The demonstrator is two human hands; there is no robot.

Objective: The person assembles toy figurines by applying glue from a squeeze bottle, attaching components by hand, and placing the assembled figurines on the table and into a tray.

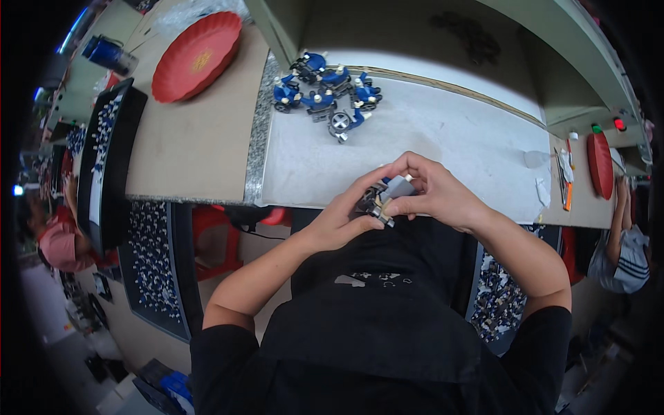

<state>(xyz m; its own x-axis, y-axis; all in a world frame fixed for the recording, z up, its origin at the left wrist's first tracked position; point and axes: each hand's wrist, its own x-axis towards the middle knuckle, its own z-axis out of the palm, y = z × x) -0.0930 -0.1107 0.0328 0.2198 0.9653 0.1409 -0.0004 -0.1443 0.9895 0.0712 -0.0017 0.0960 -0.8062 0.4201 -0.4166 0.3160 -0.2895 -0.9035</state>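
Note:
Close to the near edge of the white work surface (456,149), both hands meet around a small toy figure on a wheeled vehicle (384,197), grey, beige and dark. My left hand (346,214) pinches its dark wheeled side between thumb and fingers. My right hand (429,187) has its thumb on the beige and grey part, fingers curled over the top. The fingers hide much of the toy. Farther off, at the left of the surface, stands a cluster of several similar blue figures on dark wheeled vehicles (335,83).
A red scalloped dish (162,76) sits on the left table. Trays of small blue and white parts (155,263) and dark parts (498,297) flank me. At right lie an orange-handled tool (568,197) and a red dish (600,166). Other people sit at both sides.

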